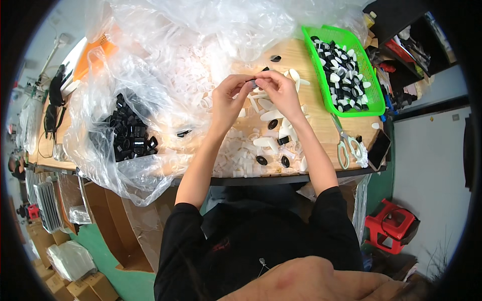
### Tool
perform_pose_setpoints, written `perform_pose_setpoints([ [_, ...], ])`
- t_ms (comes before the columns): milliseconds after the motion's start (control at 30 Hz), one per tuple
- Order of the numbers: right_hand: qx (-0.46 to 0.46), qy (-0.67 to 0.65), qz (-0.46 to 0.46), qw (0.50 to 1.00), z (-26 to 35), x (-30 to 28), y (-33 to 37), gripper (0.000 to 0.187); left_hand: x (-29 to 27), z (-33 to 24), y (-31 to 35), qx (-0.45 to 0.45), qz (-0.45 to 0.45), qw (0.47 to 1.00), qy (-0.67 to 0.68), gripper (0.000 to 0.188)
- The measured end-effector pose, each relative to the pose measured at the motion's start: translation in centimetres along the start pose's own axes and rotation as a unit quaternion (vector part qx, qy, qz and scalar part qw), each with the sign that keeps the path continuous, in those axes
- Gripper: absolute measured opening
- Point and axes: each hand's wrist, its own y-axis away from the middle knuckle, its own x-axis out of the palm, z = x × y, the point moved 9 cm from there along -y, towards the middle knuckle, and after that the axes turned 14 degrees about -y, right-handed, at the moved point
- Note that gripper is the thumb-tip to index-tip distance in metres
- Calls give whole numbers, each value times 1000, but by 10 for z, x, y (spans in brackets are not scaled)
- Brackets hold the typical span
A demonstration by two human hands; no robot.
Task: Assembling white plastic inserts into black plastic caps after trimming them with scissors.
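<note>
My left hand and my right hand meet above the middle of the table, fingertips pinched together on a small dark piece. Its exact kind is mostly covered by my fingers. Below and between my forearms lie black oval parts, white elongated oval pieces and many translucent plastic bits. More white ovals sit just beyond my right hand. Another small black part rests farther back.
A green basket of black and white parts stands at the right. Scissors and a phone lie near the front right edge. Clear plastic bags spread left and back, one around black parts. A red stool stands on the floor.
</note>
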Motion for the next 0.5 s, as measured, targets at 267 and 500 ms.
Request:
perform_pose_setpoints([
  [267, -116, 68, -20, 991, 20, 14, 7, 16, -8, 2, 4, 1, -59, 998, -38, 13],
  [500, -150, 99, -79, 980, 39, -13, 10, 13, -2, -20, -3, 14, -21, 993, -118, 10],
])
